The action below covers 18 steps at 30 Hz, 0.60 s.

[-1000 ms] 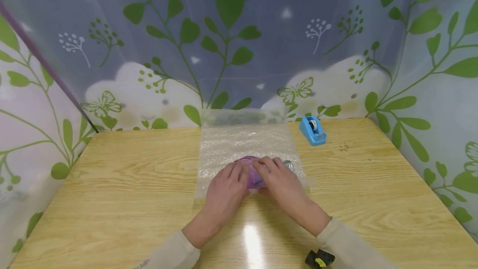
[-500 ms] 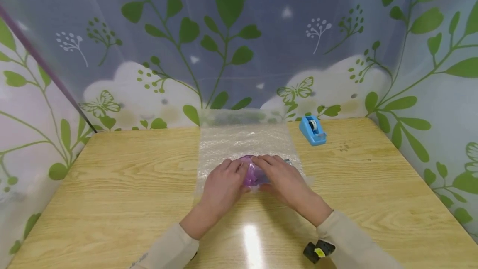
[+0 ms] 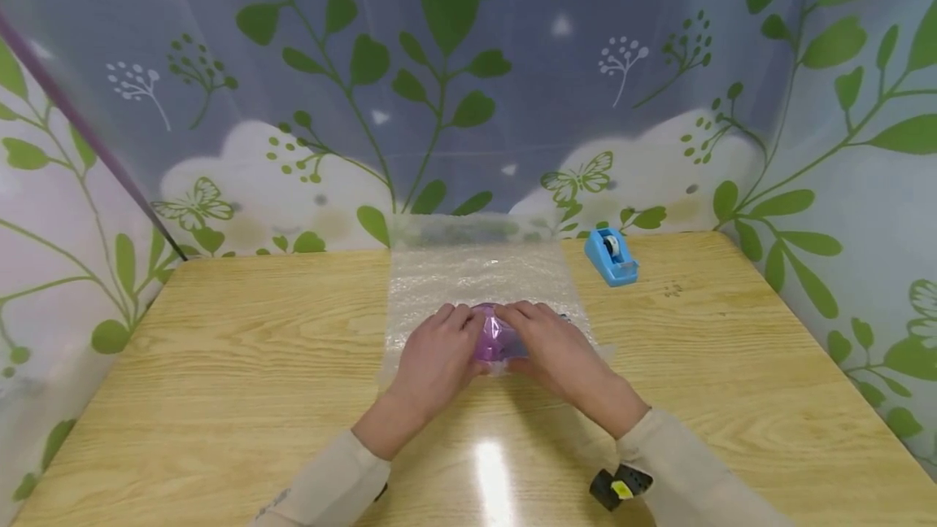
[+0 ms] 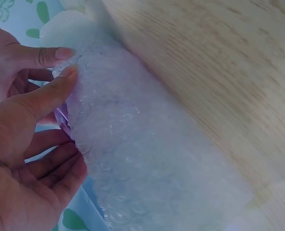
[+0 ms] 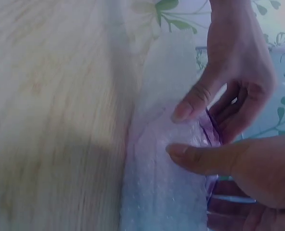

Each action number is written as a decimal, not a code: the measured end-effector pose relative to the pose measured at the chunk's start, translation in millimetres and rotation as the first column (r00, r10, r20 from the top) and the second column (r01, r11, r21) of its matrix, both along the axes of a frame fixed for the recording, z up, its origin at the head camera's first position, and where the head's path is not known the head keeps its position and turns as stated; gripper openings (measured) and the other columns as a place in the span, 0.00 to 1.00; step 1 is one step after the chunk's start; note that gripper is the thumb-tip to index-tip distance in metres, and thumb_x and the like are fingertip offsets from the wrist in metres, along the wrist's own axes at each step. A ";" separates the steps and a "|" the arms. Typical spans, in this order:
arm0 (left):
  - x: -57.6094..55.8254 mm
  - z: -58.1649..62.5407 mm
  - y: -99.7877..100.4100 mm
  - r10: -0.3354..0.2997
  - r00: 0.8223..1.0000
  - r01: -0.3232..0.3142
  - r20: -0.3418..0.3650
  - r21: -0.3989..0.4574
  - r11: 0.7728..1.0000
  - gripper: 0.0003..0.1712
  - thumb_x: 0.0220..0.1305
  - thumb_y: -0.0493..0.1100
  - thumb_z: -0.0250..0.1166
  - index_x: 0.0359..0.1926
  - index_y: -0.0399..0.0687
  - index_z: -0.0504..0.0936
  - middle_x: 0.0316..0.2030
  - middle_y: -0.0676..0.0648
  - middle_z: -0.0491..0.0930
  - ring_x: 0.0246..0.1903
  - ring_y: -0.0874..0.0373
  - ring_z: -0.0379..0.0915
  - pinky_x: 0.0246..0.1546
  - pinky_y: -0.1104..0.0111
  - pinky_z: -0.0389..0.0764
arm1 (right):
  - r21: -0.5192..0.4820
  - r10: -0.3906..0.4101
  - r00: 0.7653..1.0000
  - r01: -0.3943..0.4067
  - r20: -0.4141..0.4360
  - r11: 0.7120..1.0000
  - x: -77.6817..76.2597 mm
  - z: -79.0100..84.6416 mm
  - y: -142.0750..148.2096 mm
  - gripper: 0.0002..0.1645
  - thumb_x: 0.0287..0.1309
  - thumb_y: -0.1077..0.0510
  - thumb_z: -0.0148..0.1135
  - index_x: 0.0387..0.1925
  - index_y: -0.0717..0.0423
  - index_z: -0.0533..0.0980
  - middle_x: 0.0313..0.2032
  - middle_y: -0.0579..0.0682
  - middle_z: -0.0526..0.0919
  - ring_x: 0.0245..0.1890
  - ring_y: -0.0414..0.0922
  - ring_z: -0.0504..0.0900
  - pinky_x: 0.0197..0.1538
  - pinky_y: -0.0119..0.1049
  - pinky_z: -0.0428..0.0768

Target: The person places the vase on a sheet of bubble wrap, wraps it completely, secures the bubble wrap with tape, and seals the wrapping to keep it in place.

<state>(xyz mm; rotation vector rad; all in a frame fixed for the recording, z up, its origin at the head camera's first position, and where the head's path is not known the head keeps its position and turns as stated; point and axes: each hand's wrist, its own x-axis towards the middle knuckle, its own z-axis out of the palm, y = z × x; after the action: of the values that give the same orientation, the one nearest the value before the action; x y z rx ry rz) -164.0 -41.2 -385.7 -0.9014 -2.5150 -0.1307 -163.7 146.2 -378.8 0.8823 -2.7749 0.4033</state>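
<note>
A shiny, see-through purple object [image 3: 491, 338] lies on a sheet of bubble wrap [image 3: 476, 271], between my two hands. Its exact kind is hard to make out. My left hand [image 3: 437, 354] grips its left part and my right hand [image 3: 560, 358] its right part, fingers curled over the far side. In the left wrist view the wrap [image 4: 142, 139] stands up against the near side, and both thumbs press on it. From the right wrist, a purple edge [image 5: 211, 130] shows behind the wrap, under the fingers. The hands cover most of the object.
A blue tape dispenser [image 3: 612, 257] with a roll stands on the wooden table [image 3: 256, 332], right of the wrap. The wrap's far end reaches up against the leaf-patterned curtain [image 3: 468, 104]. A black strapped device [image 3: 621, 486] hangs at the right cuff.
The purple object has turned slightly between the hands, its surface now smoother and more exposed. The clear rounded end on its right is now mostly behind the right hand.
</note>
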 end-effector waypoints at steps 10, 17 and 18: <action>0.2 5.0 1.8 0.017 1.000 -0.017 -0.018 -0.045 0.999 0.37 0.37 0.58 0.78 0.46 0.40 0.82 0.40 0.46 0.80 0.38 0.54 0.75 0.40 0.66 0.79 | -0.085 -0.107 0.993 0.102 -0.055 0.991 10.8 -9.4 -9.5 0.40 0.40 0.62 0.77 0.59 0.59 0.72 0.51 0.59 0.77 0.50 0.56 0.77 0.48 0.48 0.79; 0.3 3.0 -1.3 -0.003 1.000 0.002 -0.023 -0.043 0.999 0.34 0.38 0.54 0.79 0.45 0.40 0.82 0.41 0.46 0.81 0.38 0.53 0.76 0.41 0.66 0.79 | -0.119 -0.048 0.994 0.036 -0.097 0.992 10.5 -12.7 -4.7 0.38 0.41 0.63 0.77 0.58 0.56 0.74 0.54 0.57 0.77 0.48 0.56 0.79 0.45 0.49 0.81; 0.0 2.8 -1.8 -0.009 1.000 0.008 -0.025 -0.039 0.999 0.34 0.38 0.54 0.79 0.45 0.40 0.82 0.41 0.46 0.81 0.38 0.53 0.76 0.41 0.66 0.79 | -0.120 -0.042 0.994 0.030 -0.099 0.992 9.6 -12.6 -3.7 0.38 0.41 0.62 0.77 0.58 0.56 0.74 0.54 0.57 0.77 0.49 0.56 0.79 0.45 0.49 0.81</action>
<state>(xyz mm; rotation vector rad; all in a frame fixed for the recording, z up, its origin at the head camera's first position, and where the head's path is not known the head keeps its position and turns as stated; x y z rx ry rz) -164.0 -43.0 -382.9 -0.9232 -2.4987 -0.0735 -154.1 142.6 -391.4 0.8014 -2.6395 0.4973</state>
